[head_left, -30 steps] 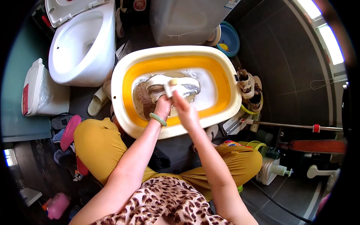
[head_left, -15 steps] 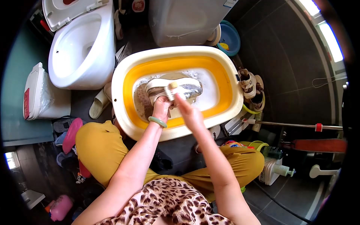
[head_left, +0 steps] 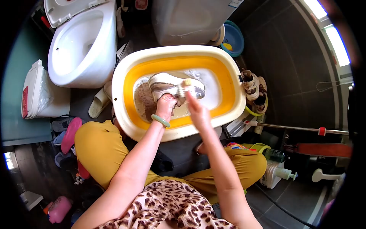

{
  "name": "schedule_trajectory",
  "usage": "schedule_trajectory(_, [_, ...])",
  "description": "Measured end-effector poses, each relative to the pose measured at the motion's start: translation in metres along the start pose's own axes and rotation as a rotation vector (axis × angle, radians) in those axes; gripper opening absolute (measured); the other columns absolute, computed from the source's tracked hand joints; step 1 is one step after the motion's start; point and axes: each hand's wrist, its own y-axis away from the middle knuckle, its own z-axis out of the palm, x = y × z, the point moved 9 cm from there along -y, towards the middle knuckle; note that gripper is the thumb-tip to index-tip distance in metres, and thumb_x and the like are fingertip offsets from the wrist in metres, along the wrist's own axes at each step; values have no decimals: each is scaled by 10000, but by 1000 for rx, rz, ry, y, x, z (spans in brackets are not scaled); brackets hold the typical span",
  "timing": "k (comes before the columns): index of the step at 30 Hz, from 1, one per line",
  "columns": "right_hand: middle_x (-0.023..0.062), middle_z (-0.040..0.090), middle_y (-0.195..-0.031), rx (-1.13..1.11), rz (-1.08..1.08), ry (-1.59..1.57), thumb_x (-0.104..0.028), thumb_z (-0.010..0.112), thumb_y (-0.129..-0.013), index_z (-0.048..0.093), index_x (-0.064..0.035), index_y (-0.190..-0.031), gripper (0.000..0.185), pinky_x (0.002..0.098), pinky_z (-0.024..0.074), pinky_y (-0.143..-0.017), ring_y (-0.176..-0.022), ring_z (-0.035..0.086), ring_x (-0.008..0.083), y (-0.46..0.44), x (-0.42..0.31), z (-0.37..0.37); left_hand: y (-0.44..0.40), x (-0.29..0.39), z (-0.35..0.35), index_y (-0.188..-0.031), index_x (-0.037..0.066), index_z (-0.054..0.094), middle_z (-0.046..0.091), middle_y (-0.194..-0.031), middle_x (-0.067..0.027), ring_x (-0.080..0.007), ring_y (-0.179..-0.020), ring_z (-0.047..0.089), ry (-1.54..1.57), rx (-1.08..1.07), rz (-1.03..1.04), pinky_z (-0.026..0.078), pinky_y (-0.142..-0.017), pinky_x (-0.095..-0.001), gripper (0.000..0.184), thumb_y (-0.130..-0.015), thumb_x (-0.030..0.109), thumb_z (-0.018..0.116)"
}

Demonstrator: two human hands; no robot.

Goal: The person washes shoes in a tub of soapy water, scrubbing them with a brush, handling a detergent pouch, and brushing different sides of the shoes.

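Note:
Over the soapy water of a yellow and cream basin (head_left: 124, 126), my left hand (head_left: 166, 107) is closed on a white and silver shoe (head_left: 164, 83), tilted on its side. My right hand (head_left: 198, 111) grips a small brush (head_left: 186, 86) with white bristles, held against the shoe's side; the hand is slightly blurred. A brownish shoe (head_left: 145, 101) lies in the water at the basin's left, partly hidden by the held one.
The toilet (head_left: 78, 47) and a white bin (head_left: 47, 91) stand at the left. Worn shoes (head_left: 251, 86) lie right of the basin, with a blue bowl (head_left: 232, 38) behind. A metal pole (head_left: 293, 128) and a pump bottle (head_left: 276, 173) are at the right.
The brush and my right hand have shifted to the right along the shoe. The shoe has tilted, with more of its silver side showing. My left hand keeps its hold.

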Motion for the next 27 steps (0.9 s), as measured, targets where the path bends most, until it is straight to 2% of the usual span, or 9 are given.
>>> schedule_trajectory(2, [180,614,-1037,-74,-84,-11,-119,586,-845,538,-174,-1216,378,266,437,-833,-991,598,170,19,-30,27,6,12,7,-907,53,618,624,-849,-32,-119,-749,568,125,92,-68,450,-712,-239,103,-815,69,574])
schedule_trajectory(7, [179,635,-885,-71,-47,92,-162,600,-842,512,-215,-1245,416,282,474,-717,-803,643,182,14,-29,7,4,2,-4,-988,41,579,617,-938,-52,-156,-860,584,158,137,-131,467,-774,-298,193,-833,149,541])
schedule_trajectory(8, [200,618,-827,-34,-97,90,-205,582,-851,501,-258,-1246,407,332,476,-670,-773,624,272,16,-31,4,5,0,-4,-988,41,579,617,-938,-52,-156,-860,584,169,139,-136,467,-774,-298,193,-833,149,541])
schedule_trajectory(9, [220,600,-770,4,-148,88,-248,564,-859,491,-302,-1247,399,382,477,-623,-742,605,361,17,-32,1,6,0,1,-1006,47,572,617,-936,-49,-167,-867,582,296,131,-182,466,-783,-315,234,-851,214,522])
schedule_trajectory(13, [216,604,-806,-7,-201,22,-223,568,-858,487,-278,-1255,409,369,481,-642,-766,607,355,26,-40,1,11,7,17,-1065,83,547,610,-922,-32,-184,-874,576,654,153,-246,468,-787,-351,380,-893,401,428])
schedule_trajectory(16, [190,633,-949,-108,-185,38,-79,591,-836,490,-167,-1266,450,249,463,-735,-856,611,112,39,-43,9,-7,-27,5,-995,111,556,587,-899,-33,-178,-860,579,590,-2,-330,473,-786,-311,298,-888,372,458])
schedule_trajectory(21, [158,643,-948,-99,-91,33,-57,584,-838,475,-166,-1281,469,235,449,-755,-858,561,66,40,-46,6,2,-11,9,-986,113,548,580,-869,-13,-148,-798,583,419,114,-257,499,-691,-299,206,-881,282,494])
schedule_trajectory(25, [127,636,-1008,-31,-114,-34,-71,571,-852,478,-146,-1278,443,233,436,-788,-883,550,71,23,-56,10,6,14,18,-1116,69,533,580,-1017,-31,-127,-911,551,198,42,-148,451,-809,-273,315,-880,276,509])
schedule_trajectory(27, [204,615,-946,31,-163,-111,-155,567,-858,492,-198,-1258,410,302,472,-735,-884,631,281,17,-64,6,2,21,13,-1153,56,520,578,-1044,-51,-134,-928,546,170,9,-88,443,-822,-273,347,-882,273,506])
